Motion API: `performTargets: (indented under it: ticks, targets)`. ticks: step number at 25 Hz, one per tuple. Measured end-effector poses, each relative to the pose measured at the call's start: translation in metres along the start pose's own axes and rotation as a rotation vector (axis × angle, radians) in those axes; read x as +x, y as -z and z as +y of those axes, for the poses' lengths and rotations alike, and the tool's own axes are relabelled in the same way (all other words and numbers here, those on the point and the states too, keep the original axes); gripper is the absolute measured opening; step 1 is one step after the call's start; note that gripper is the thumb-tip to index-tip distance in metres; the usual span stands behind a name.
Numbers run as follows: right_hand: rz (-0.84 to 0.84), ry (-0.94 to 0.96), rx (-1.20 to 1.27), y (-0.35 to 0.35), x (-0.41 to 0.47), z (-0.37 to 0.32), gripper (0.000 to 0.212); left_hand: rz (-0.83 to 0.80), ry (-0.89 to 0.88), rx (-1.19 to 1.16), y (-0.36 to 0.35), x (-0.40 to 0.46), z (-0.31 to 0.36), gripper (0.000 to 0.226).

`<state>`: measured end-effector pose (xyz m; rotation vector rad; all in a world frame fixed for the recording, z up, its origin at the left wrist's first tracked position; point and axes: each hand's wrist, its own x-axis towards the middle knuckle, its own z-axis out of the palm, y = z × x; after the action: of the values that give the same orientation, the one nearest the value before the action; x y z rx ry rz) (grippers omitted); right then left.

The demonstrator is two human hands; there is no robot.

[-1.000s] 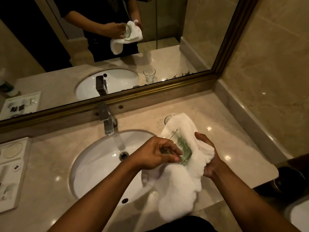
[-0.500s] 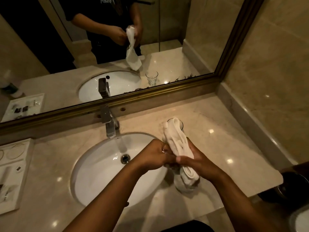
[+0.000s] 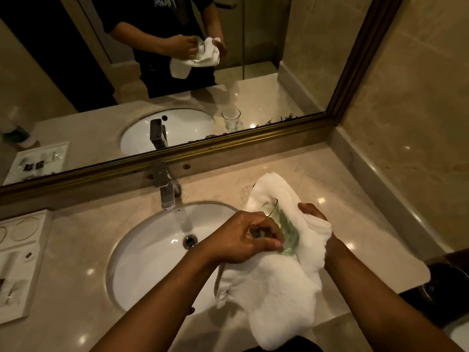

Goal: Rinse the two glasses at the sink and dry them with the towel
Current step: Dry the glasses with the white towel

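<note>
Far left of both hands, at the counter edge: white amenity tray [image 3: 22, 265], with ring-shaped outlines on its upper section and small packets lower down; contents too small to identify.

Left of the hands and partly under the left forearm: white oval sink basin [image 3: 152, 252], metal drain [image 3: 189, 241] at centre. Chrome faucet [image 3: 165, 186] stands behind the basin, beyond the left hand, spout toward the bowl. Marble countertop [image 3: 76, 240] surrounds the basin.

Left hand [image 3: 250, 237]: fingers curled, gripping a clear glass [image 3: 285, 231] at its base end. The glass lies tilted, rim up and away from the person, mouth toward the right hand. White towel [image 3: 274, 295] is pushed inside it and wraps its far side; the cloth shows greenish through the glass wall.

Right hand [image 3: 314, 217]: curled around a bunch of towel, just right of the glass, thumb on top. The remaining towel hangs below both hands, over the counter's front edge.

Beyond the hands, the raised towel blocks the counter behind it; only a dark sliver of a rim shows at the towel's upper left, not enough to identify directly. The gold-framed mirror [image 3: 253, 141] above reflects a second glass [image 3: 231, 119] standing upright on the counter right of the basin.

Far right of the right hand, below counter level: a dark round bin [image 3: 449, 290].
</note>
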<state>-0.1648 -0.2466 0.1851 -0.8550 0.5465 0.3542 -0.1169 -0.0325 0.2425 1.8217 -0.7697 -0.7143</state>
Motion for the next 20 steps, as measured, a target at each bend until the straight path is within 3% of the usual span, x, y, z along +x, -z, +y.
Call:
performTargets:
  ticks: [2, 3, 6, 8, 10, 13, 15, 18, 20]
  targets:
    - [0.108, 0.072, 0.01, 0.002, 0.008, 0.011, 0.082, -0.016, -0.003, 0.087, 0.004, 0.004, 0.002, 0.011]
    - [0.029, 0.028, 0.069, 0.0, 0.009, 0.015, 0.086, -0.015, 0.013, 0.093, 0.007, 0.005, 0.001, 0.01]
    - [-0.273, -0.054, 0.117, -0.018, 0.001, 0.016, 0.071, 0.093, 0.11, 0.057, 0.01, 0.008, -0.007, 0.008]
    - [-0.255, 0.068, -0.087, -0.029, -0.003, 0.02, 0.079, 0.14, 0.212, 0.004, 0.011, 0.009, -0.012, 0.008]
    - [-0.204, 0.28, -0.406, -0.034, -0.004, 0.022, 0.086, 0.089, 0.265, -0.081, 0.01, 0.007, -0.013, 0.007]
    - [-0.208, 0.374, -0.586, -0.039, -0.006, 0.017, 0.075, 0.078, 0.201, -0.164, 0.008, 0.003, -0.014, 0.016]
    - [-0.224, 0.29, -0.402, -0.041, -0.011, 0.007, 0.074, 0.09, 0.149, -0.187, 0.01, 0.002, -0.013, 0.012]
    - [-0.252, -0.005, 0.056, -0.036, -0.009, -0.004, 0.072, 0.04, 0.074, -0.21, 0.011, 0.005, -0.008, 0.015]
    - [-0.246, -0.018, 0.162, -0.03, -0.005, -0.003, 0.068, 0.032, 0.023, -0.225, 0.009, 0.006, -0.004, 0.017]
